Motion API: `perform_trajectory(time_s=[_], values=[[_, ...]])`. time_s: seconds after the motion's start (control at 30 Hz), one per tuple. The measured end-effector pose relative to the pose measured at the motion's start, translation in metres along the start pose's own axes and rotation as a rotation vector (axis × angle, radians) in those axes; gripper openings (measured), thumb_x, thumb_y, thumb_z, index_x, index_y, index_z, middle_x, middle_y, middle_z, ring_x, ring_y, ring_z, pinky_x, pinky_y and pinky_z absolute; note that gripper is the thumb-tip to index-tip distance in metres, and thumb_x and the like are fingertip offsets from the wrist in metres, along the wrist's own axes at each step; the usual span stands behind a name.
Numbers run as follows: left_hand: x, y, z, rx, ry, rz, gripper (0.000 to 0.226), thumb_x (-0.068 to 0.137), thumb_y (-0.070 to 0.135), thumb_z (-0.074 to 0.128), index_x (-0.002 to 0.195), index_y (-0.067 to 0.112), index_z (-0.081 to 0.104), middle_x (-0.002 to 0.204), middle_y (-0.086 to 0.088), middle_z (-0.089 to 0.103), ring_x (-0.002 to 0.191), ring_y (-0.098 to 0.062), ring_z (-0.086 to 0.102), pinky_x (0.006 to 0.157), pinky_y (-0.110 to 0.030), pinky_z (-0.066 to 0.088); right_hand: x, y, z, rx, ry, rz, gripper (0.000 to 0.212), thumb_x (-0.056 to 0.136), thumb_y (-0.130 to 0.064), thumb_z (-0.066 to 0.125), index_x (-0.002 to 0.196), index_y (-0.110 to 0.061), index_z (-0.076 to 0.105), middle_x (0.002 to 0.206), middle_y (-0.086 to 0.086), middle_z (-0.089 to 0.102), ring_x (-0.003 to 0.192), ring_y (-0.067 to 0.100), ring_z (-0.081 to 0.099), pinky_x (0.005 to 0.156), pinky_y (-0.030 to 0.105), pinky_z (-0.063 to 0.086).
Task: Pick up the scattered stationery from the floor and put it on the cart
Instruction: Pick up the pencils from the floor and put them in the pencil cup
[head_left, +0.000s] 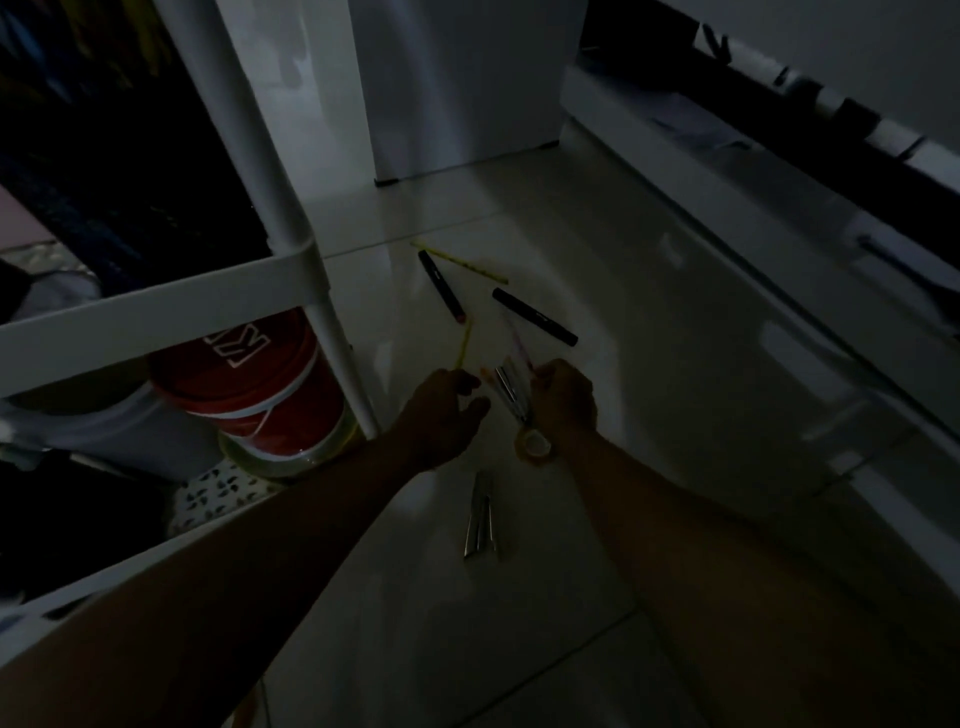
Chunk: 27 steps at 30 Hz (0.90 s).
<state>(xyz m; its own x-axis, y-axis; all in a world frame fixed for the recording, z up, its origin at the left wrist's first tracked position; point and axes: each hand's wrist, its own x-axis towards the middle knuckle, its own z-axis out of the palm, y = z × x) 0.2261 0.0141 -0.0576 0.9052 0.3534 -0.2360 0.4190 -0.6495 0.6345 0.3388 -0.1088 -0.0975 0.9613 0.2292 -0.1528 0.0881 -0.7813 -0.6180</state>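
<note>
The scene is dim. On the white floor lie two black markers (441, 285) (535, 317), a yellow pencil (462, 262) behind them, and a bundle of silvery pens (480, 517) nearer to me. My left hand (447, 400) pinches the lower end of another yellow pencil (464, 343). My right hand (563, 397) is closed on a pink-tipped pen (519, 348), with several silvery pens (511, 395) just left of it. A roll of tape (532, 444) sits under my right wrist. The white cart (156, 306) stands at the left.
A red bucket (254, 384) stands under the cart's shelf beside its leg (337, 338). A white cabinet (467, 88) rises at the back. White furniture with a drawer front (779, 312) runs along the right side.
</note>
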Motion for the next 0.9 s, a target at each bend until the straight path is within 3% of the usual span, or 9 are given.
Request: perform_trajectory(time_s=[0.13, 0.23, 0.3, 0.4, 0.53, 0.63, 0.73, 0.8, 0.9], values=[[0.019, 0.013, -0.005, -0.181, 0.127, -0.051, 0.048, 0.101, 0.035, 0.043, 0.142, 0.010, 0.041, 0.139, -0.012, 0.044, 0.123, -0.026, 0.047, 0.097, -0.025, 0.034, -0.005, -0.023, 0.001, 0.489, -0.155, -0.086, 0.021, 0.091, -0.015, 0.065, 0.109, -0.004, 0.068, 0.107, 0.014, 0.069, 0.099, 0.027, 0.065, 0.084, 0.033, 0.055], [0.033, 0.018, -0.013, -0.276, 0.157, -0.096, 0.052, 0.102, 0.038, 0.037, 0.146, 0.009, 0.036, 0.146, -0.013, 0.040, 0.132, -0.026, 0.041, 0.103, -0.027, 0.032, -0.002, -0.034, -0.007, 0.660, -0.272, -0.163, 0.020, 0.089, -0.006, 0.065, 0.108, -0.005, 0.069, 0.101, 0.012, 0.070, 0.083, 0.009, 0.068, 0.069, 0.014, 0.053], [0.039, 0.020, -0.017, -0.363, 0.178, -0.096, 0.050, 0.103, 0.036, 0.036, 0.142, 0.007, 0.042, 0.143, -0.014, 0.045, 0.130, -0.028, 0.044, 0.104, -0.031, 0.034, 0.003, -0.036, -0.013, 0.741, -0.398, -0.156, 0.022, 0.088, -0.004, 0.065, 0.110, -0.009, 0.068, 0.094, 0.003, 0.070, 0.074, -0.002, 0.067, 0.064, 0.009, 0.050], [0.041, 0.020, -0.017, -0.455, 0.211, -0.081, 0.041, 0.102, 0.030, 0.041, 0.127, 0.002, 0.057, 0.127, -0.017, 0.059, 0.114, -0.034, 0.057, 0.098, -0.043, 0.046, 0.011, -0.034, -0.017, 0.777, -0.573, -0.113, 0.023, 0.089, -0.006, 0.064, 0.110, -0.015, 0.067, 0.091, -0.005, 0.071, 0.077, -0.002, 0.068, 0.064, 0.011, 0.051], [0.044, 0.021, -0.014, -0.470, 0.303, -0.099, 0.033, 0.102, 0.025, 0.045, 0.120, 0.001, 0.060, 0.120, -0.016, 0.062, 0.103, -0.034, 0.062, 0.091, -0.045, 0.050, 0.019, -0.036, -0.008, 0.747, -0.466, -0.068, 0.006, 0.086, -0.013, 0.069, 0.083, -0.016, 0.073, 0.085, 0.000, 0.071, 0.074, 0.005, 0.067, 0.062, 0.015, 0.052], [0.049, 0.017, -0.010, -0.474, 0.369, -0.156, 0.026, 0.102, 0.021, 0.041, 0.107, 0.001, 0.059, 0.110, -0.019, 0.062, 0.091, -0.035, 0.065, 0.080, -0.045, 0.054, 0.034, -0.042, 0.007, 0.505, -0.238, -0.075, 0.013, 0.087, -0.015, 0.066, 0.074, -0.013, 0.065, 0.078, 0.000, 0.064, 0.075, 0.014, 0.062, 0.066, 0.027, 0.053], [0.050, 0.012, -0.004, -0.442, 0.396, -0.174, 0.021, 0.103, 0.022, 0.040, 0.097, 0.008, 0.055, 0.104, -0.020, 0.062, 0.086, -0.036, 0.064, 0.077, -0.048, 0.053, 0.052, -0.052, 0.016, 0.116, -0.073, -0.286, 0.019, 0.093, -0.015, 0.054, 0.075, -0.008, 0.057, 0.083, 0.008, 0.058, 0.082, 0.025, 0.055, 0.070, 0.035, 0.048], [0.048, 0.010, 0.002, -0.449, 0.399, -0.165, 0.024, 0.102, 0.024, 0.041, 0.100, 0.006, 0.058, 0.103, -0.019, 0.063, 0.088, -0.035, 0.062, 0.080, -0.050, 0.052, 0.067, -0.060, 0.021, -0.151, -0.012, -0.401, 0.015, 0.093, -0.015, 0.051, 0.092, -0.003, 0.060, 0.107, 0.016, 0.056, 0.101, 0.032, 0.050, 0.080, 0.040, 0.046], [0.046, 0.007, 0.009, -0.462, 0.404, -0.143, 0.031, 0.102, 0.027, 0.043, 0.109, 0.003, 0.061, 0.104, -0.015, 0.064, 0.089, -0.033, 0.064, 0.080, -0.051, 0.052, 0.083, -0.069, 0.034, -0.456, -0.046, -0.418, 0.035, 0.090, -0.017, 0.050, 0.124, -0.010, 0.052, 0.140, 0.014, 0.038, 0.124, 0.036, 0.032, 0.098, 0.044, 0.037]])
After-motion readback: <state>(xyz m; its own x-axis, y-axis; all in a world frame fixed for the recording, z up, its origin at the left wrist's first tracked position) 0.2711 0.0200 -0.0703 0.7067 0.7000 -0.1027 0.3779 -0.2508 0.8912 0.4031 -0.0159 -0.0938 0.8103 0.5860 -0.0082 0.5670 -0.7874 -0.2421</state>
